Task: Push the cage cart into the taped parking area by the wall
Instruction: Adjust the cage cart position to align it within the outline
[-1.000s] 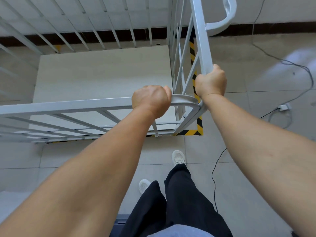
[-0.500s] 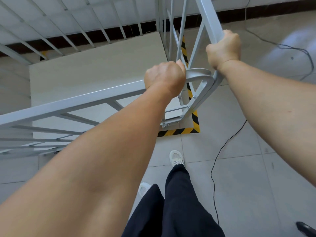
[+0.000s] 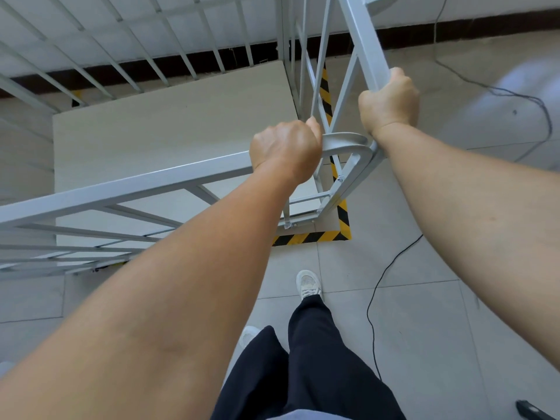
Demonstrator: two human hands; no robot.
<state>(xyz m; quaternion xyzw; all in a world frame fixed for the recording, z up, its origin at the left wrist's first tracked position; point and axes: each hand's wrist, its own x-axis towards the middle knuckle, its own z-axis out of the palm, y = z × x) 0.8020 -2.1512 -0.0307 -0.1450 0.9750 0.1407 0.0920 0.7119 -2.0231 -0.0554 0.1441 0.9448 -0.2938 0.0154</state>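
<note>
Both hands clamped on cage cart at its near right corner.

Left hand [image 3: 285,145] wraps the near top rail; right hand [image 3: 389,101] wraps the side top rail. Cage cart [image 3: 169,122] stands inside the yellow-black floor tape [image 3: 312,237], its far side near the wall [image 3: 454,7]. A black cable [image 3: 374,298] trails across the floor tiles.

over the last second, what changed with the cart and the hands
Little changed. The white metal cage cart seems to have swung slightly against the yellow-and-black striped floor tape, though the head camera also shifted, so I cannot be sure. The left hand still grips the near top rail and the right hand the side rail; nothing was let go.
</note>
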